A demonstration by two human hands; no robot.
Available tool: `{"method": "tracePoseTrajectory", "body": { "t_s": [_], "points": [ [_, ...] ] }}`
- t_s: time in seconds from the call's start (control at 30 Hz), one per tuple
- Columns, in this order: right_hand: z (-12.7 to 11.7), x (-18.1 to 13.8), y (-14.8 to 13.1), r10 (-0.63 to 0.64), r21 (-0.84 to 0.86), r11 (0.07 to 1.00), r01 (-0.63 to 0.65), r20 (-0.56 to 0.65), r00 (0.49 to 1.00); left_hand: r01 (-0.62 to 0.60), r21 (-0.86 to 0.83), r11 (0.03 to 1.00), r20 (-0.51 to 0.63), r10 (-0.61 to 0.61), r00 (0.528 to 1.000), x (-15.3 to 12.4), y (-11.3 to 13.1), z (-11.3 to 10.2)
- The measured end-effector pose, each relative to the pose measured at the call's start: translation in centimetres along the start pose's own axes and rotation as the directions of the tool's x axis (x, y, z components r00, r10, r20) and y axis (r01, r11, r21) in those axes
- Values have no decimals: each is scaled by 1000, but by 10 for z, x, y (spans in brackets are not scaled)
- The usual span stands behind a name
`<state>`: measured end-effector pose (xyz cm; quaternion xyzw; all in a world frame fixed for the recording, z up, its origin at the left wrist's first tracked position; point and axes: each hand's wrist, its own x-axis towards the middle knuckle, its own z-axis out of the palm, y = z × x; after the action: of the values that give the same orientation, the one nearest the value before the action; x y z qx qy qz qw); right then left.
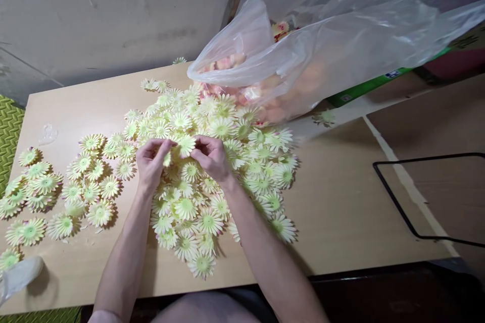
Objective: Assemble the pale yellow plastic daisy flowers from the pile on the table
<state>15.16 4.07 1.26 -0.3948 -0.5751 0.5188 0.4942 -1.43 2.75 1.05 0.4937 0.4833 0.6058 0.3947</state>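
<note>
A large heap of pale yellow-green artificial daisy flowers (212, 176) covers the middle of a light wooden table (341, 202). My left hand (151, 161) and my right hand (210, 156) meet above the heap. Both pinch the same single flower (184, 145) between fingertips, one on each side of it. A smaller scatter of the same flowers (41, 197) lies to the left of my left forearm.
A big clear plastic bag (322, 45) holding pinkish-orange petals lies at the table's back right, its mouth at the heap. A black wire frame (397, 202) sits at the right. A white object (20, 272) is at the front left corner. Green matting (9, 126) borders the left.
</note>
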Motion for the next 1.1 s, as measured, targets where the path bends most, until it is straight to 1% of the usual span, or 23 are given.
{"method": "tracePoseTrajectory", "body": {
  "t_s": [0.1,0.17,0.27,0.3,0.37,0.53,0.6,0.67,0.73,0.77,0.8,0.87,0.93,1.0,1.1],
  "points": [
    [-1,0,1,8,22,1000,-7,-24,1000,-4,-21,1000,-8,4,1000,1,2,-2],
    [-1,1,0,9,6,1000,-9,-15,1000,-22,23,999,56,21,998,1,4,-2],
    [-1,1,-3,-5,-18,1000,5,17,1000,-86,110,990,149,69,986,-1,8,2],
    [-1,1,-5,-7,-19,1000,7,25,1000,-101,126,987,152,82,985,-2,8,3],
    [0,1,-6,6,-20,1000,-6,35,999,-92,128,987,130,75,989,-3,8,5],
    [0,0,-5,47,13,999,-47,26,999,7,49,999,89,-11,996,-1,-1,1],
    [-1,1,-2,39,50,998,-40,13,999,11,-32,999,33,-10,999,2,-4,-2],
    [-1,2,2,25,116,993,-21,-37,999,-20,-104,994,-84,12,996,7,-6,-5],
    [-1,4,5,17,211,977,8,-115,993,-58,-137,989,-211,28,977,9,-6,-6],
    [0,5,6,18,248,969,18,-146,989,-68,-141,988,-250,31,968,10,-5,-6],
    [0,6,6,20,265,964,24,-164,986,-65,-149,987,-255,25,967,10,-4,-5],
    [1,6,4,18,227,974,19,-160,987,-21,-175,984,-193,-14,981,9,-1,-2],
    [1,6,0,12,129,992,5,-132,991,46,-195,980,-87,-64,994,7,3,1],
    [1,4,-3,5,56,998,1,-97,995,114,-217,970,13,-114,993,5,6,1],
    [1,3,-5,-17,10,1000,17,-9,1000,183,-235,955,133,-155,979,5,8,-2]
  ]
}}
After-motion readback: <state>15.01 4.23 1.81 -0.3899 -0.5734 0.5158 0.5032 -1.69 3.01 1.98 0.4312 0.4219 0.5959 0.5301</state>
